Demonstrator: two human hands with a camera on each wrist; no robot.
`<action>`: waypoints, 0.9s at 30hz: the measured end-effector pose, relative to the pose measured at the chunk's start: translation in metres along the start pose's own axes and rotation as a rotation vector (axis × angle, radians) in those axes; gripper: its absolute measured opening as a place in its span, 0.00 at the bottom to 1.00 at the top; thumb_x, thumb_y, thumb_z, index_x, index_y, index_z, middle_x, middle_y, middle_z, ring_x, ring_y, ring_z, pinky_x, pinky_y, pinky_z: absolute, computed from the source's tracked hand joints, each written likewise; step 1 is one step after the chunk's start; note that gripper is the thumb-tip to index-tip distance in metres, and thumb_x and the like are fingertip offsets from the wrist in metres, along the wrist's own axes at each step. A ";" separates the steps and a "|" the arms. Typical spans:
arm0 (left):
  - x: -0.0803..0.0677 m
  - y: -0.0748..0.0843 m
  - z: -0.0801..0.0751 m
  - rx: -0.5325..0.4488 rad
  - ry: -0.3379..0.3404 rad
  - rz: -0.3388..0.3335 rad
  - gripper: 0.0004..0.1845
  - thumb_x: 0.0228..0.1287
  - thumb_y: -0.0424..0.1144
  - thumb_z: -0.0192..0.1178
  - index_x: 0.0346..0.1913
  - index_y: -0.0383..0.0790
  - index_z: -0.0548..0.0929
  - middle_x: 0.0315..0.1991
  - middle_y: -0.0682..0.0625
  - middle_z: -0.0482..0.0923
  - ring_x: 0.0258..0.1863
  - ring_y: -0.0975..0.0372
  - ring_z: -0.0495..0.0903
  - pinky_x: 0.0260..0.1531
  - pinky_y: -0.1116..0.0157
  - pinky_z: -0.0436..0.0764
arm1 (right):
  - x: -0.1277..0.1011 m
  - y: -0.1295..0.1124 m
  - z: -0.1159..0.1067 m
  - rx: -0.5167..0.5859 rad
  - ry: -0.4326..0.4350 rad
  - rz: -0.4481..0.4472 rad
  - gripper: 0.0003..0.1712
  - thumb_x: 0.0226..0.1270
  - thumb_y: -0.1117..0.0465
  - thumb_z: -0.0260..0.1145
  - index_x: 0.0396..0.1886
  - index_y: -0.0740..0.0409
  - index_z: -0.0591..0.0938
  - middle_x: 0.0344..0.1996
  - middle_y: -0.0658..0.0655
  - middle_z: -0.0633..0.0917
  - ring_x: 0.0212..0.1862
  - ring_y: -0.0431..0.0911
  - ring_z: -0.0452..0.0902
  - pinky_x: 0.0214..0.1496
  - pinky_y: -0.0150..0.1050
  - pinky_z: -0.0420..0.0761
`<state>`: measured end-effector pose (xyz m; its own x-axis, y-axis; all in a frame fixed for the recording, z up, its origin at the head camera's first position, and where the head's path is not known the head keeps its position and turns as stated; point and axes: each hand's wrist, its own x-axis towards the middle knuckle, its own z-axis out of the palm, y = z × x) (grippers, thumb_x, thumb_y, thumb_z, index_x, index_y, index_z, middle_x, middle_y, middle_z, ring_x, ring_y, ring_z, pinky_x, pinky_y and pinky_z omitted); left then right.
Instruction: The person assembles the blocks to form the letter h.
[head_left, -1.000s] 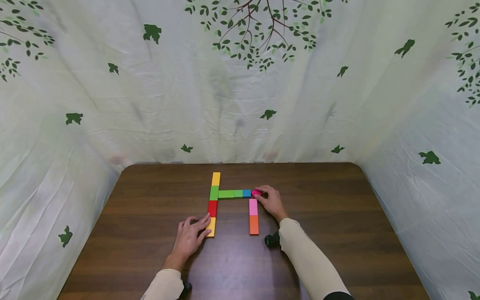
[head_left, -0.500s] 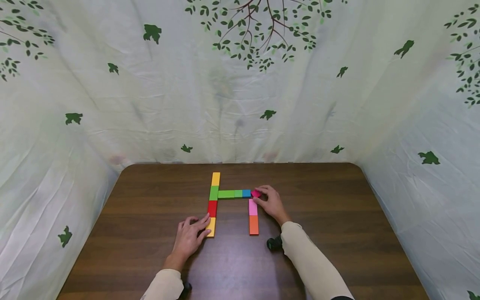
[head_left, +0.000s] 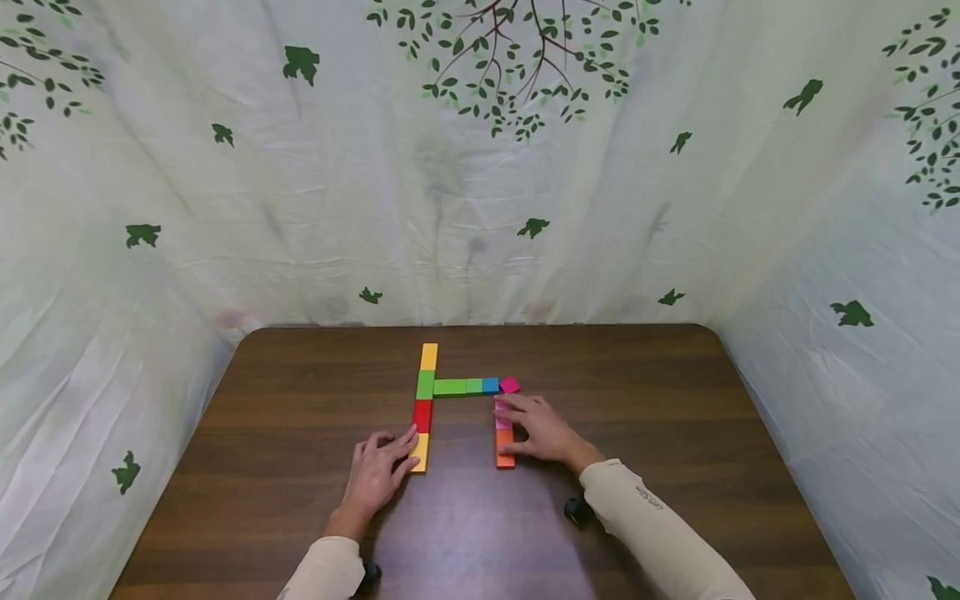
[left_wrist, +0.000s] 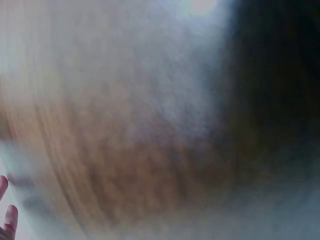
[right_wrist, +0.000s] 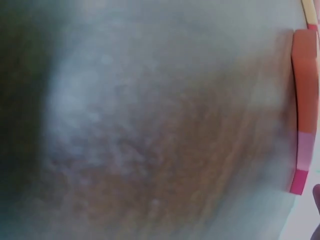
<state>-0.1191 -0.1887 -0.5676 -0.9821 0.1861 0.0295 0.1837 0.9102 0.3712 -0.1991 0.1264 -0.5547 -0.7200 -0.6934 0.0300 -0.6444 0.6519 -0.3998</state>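
1. The brown table carries everything; a leaf-printed cloth backdrop walls it in.
2. On it lies a left column of flat blocks, running yellow, green, red, yellow from far to near, with a crossbar of green and blue blocks branching right from its green block.
3. The left hand lies flat, fingers straight and loosely spread, with the tips touching the column's nearest yellow block.
4. The right hand rests over the short right-hand column, fingers extended and together, the tips against the pink block and the thumb by the orange block.
5. A magenta block sits askew at the crossbar's right end, apart from the hand.
6. Judgement: squaring the pink and orange pair calls for a gentle sideways nudge with flat fingers while the left hand steadies the other column.
7. Most of the pink block is hidden under the fingers; both wrist views are blurred, the right showing only the orange and pink edge.
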 end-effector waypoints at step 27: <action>-0.001 -0.001 -0.001 -0.001 0.010 0.008 0.28 0.61 0.49 0.64 0.64 0.47 0.75 0.66 0.55 0.70 0.59 0.50 0.68 0.55 0.46 0.62 | -0.003 0.001 0.006 0.022 -0.064 -0.004 0.43 0.60 0.39 0.67 0.69 0.58 0.70 0.73 0.54 0.63 0.72 0.49 0.58 0.68 0.49 0.62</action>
<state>-0.1181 -0.1901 -0.5668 -0.9809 0.1900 0.0423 0.1919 0.9081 0.3721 -0.1959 0.1269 -0.5605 -0.6991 -0.7145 -0.0273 -0.6407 0.6429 -0.4197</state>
